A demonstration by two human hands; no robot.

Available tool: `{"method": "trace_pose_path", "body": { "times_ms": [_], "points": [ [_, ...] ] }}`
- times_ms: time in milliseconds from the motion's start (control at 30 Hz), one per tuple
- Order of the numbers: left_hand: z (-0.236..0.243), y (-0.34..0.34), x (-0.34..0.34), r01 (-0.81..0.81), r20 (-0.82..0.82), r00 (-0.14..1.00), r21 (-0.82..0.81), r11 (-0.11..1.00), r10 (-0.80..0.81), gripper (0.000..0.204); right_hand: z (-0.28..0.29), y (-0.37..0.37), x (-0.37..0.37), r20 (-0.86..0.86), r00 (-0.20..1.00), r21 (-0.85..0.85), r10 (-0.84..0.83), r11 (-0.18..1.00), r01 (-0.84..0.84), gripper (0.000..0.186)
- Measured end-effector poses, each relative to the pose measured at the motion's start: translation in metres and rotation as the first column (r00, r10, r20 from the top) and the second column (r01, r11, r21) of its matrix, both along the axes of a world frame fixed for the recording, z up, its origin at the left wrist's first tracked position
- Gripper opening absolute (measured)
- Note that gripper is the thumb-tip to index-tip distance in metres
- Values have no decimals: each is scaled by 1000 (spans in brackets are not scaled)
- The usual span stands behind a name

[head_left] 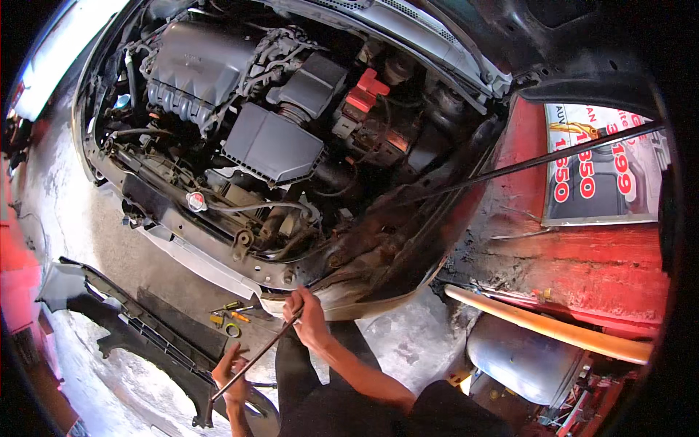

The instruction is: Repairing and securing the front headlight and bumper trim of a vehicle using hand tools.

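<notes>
likely stiff with some heft, the long metal bar (262, 350) slants before the open car (280, 146); the right hand (309, 319) wraps its fingers round the upper end, while the left hand (234, 390) meets the lower part (whether gripping, i cannot tell). holding both ends should steady it.

Near the engine bay (169, 213), my bar (256, 355) runs from my right hand (312, 320) across my left hand (231, 375). Inside, the airbox (271, 143) sits between the engine (200, 62) at left and battery (393, 138) at right. On the floor (120, 240), left of me, lies a bumper panel (156, 364), tools (240, 316) to its right.
</notes>
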State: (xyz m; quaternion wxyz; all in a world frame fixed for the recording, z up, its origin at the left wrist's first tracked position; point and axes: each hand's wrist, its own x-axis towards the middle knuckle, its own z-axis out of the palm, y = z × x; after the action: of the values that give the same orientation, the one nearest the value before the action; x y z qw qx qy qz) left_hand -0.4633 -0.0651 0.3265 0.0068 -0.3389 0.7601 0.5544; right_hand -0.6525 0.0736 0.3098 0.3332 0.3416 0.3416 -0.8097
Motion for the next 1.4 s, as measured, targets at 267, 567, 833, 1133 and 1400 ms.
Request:
{"method": "trace_pose_path", "body": {
  "times_ms": [267,567,833,1133,1400],
  "points": [
    [46,-41,9,-86,-107,928,871,485,358,66,-1,24,3,78,997,0,0,1000,0,42],
    [155,-24,-58,364,224,819,509,780,-528,61,-3,47,-8,163,980,76,116,989,-129,40],
    [171,31,-76,428,325,830,150,891,-454,27,-6,57,-24,77,987,93,143,984,-150,36],
    [197,70,-138,542,442,801,-248,803,-404,22,16,50,-23,1,958,16,286,958,-286,41],
    [182,66,-146,616,262,785,-436,656,-562,31,10,45,-15,-56,925,-101,376,920,-380,40]
  ]
}}
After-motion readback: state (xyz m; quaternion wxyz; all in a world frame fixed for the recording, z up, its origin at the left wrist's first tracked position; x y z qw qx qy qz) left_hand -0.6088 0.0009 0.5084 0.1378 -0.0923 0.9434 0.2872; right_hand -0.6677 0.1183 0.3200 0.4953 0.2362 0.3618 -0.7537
